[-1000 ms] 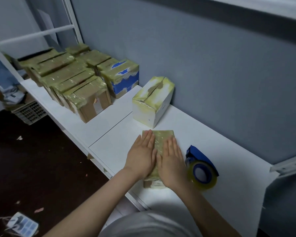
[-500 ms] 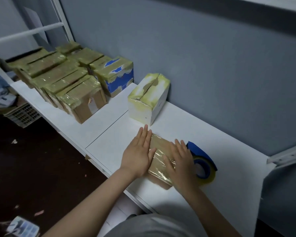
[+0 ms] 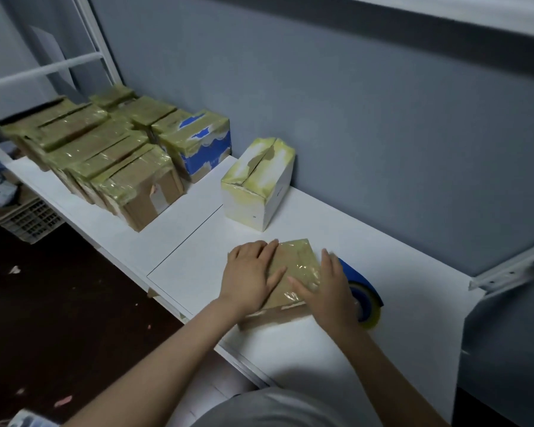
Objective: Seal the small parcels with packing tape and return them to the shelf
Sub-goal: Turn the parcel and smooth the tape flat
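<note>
A small brown parcel point(image 3: 295, 266) covered in yellowish tape lies flat on the white shelf point(image 3: 413, 291) in front of me. My left hand point(image 3: 250, 274) rests flat on its left part, fingers straight. My right hand point(image 3: 330, 288) presses on its right edge, fingers extended along the top. A blue tape dispenser point(image 3: 366, 298) with a roll of clear tape lies just right of the parcel, partly hidden by my right hand.
A white taped box point(image 3: 259, 183) stands upright beyond the parcel near the grey wall. Several taped parcels point(image 3: 105, 155) are lined up at the far left of the shelf, one with blue print point(image 3: 202, 143). A plastic crate point(image 3: 28, 218) sits on the dark floor below.
The parcel has turned under my hands, its far end swinging right. My left hand slid to its left part and my right hand to the right edge.
</note>
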